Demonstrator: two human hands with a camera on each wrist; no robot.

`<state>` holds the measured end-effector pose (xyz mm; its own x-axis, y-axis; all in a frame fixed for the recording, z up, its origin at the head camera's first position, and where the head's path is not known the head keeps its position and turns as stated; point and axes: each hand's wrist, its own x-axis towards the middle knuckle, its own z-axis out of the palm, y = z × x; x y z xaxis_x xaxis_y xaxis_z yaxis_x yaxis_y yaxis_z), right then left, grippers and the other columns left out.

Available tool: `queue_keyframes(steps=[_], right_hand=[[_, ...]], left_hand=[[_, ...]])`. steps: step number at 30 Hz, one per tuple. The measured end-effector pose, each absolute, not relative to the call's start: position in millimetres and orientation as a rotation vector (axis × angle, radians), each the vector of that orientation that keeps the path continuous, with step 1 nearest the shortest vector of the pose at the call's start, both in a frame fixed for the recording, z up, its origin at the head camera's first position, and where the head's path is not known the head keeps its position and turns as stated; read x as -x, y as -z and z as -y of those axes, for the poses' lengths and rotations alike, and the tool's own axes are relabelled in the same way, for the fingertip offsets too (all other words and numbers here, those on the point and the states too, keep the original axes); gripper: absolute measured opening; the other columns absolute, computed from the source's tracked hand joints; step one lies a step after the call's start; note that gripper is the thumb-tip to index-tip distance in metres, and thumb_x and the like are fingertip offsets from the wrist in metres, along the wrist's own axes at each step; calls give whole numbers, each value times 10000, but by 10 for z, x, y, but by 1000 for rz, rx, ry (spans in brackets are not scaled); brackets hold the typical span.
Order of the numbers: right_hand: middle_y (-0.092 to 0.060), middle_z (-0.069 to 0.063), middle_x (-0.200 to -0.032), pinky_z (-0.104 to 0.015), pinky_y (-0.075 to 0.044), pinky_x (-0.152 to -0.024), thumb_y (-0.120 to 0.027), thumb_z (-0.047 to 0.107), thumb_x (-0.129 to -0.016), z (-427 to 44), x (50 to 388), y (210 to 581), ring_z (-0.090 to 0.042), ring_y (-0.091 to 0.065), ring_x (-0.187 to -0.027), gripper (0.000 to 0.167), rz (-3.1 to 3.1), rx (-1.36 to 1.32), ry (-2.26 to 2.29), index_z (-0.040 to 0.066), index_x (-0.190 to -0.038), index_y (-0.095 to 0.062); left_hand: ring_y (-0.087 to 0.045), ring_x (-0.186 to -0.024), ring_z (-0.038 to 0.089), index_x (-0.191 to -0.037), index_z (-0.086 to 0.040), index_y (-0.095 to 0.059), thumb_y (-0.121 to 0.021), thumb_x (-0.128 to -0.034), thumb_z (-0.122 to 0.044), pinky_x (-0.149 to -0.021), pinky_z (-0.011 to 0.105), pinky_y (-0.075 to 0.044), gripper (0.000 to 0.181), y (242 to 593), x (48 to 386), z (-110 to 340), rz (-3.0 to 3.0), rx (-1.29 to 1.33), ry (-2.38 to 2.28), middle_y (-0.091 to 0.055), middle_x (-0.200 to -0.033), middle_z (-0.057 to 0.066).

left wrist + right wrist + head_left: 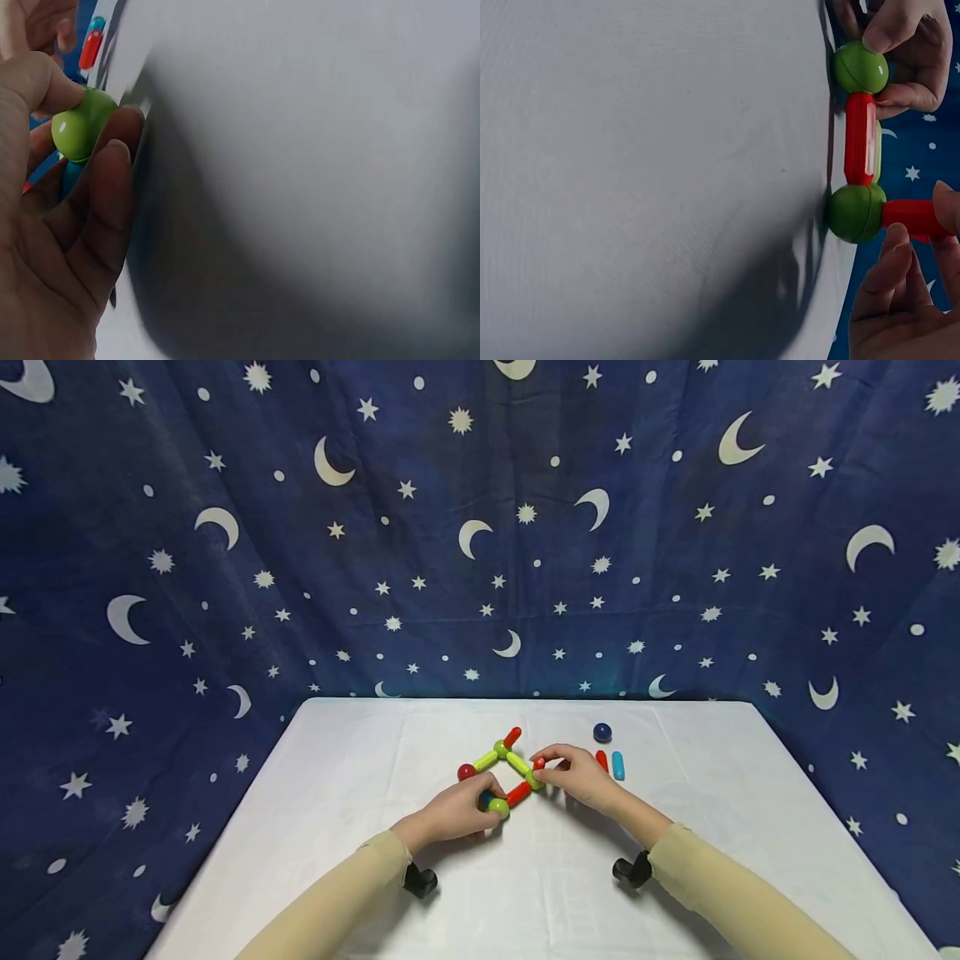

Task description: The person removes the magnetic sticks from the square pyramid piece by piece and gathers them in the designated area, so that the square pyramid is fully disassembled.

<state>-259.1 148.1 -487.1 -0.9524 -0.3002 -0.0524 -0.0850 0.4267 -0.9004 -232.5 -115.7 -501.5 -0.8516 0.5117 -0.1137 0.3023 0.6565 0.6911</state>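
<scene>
A flat ring of balls and rods lies on the table. My left hand (459,807) grips its near green ball (82,124) between thumb and fingers; a blue rod (486,800) is partly hidden under that hand. From this ball a red rod (860,139) runs to the right-hand green ball (855,214). On that ball an upright red rod (913,215) stands, pinched by my right hand (581,777). A light green rod (517,763) leads to the far green ball (502,749), which bears another raised red rod (513,737). A second light green rod (486,761) ends at a red ball (466,772).
Beyond my right hand lie a dark blue ball (602,732), a loose red rod (602,760) and a light blue rod (618,765). White cloth covers the table (360,777). A dark blue curtain (420,610) with moons and stars hangs behind and at both sides.
</scene>
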Motion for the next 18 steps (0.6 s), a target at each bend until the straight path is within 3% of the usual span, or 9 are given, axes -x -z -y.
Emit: queue_keyframes(steps=[5, 10, 12, 18], right_hand=[[-692, -132, -950, -338, -477, -539, -802, 257, -904, -1477, 2545, 4905, -337, -609, -742, 360, -2370, 298, 1610, 76, -1203, -717], [-689, -171, -906, -315, -486, -574, -803, 245, -897, -1434, 2525, 4964, -273, -611, -726, 354, -2255, 151, 1694, 97, -1208, -723], [-695, -157, -946, -301, -493, -594, -797, 221, -901, -1413, 2517, 4993, -247, -617, -752, 369, -2171, 88, 1765, 82, -1232, -712], [-699, -102, -996, -216, -486, -551, -772, 204, -929, -1347, 2495, 5060, -145, -608, -701, 435, -1902, -87, 1959, 30, -1303, -636]], left_hand=[[-585, -907, 90, -1103, -302, -614, -738, -921, -360, -851, 329, -479, 228, 4971, 2358, 1313, -2647, -681, -909, -591, -1114, -151], [-573, -952, 121, -1155, -246, -619, -721, -927, -263, -858, 357, -484, 251, 4907, 2404, 1409, -2734, -684, -856, -599, -1188, -87], [-569, -922, 117, -1196, -211, -622, -710, -918, -196, -824, 347, -488, 292, 4893, 2421, 1406, -2770, -673, -862, -592, -1211, -43], [-663, -606, 156, -1358, -125, -581, -684, -962, -143, -565, 333, -555, 410, 4874, 2359, 1201, -2663, -566, -1123, -584, -1269, 91]])
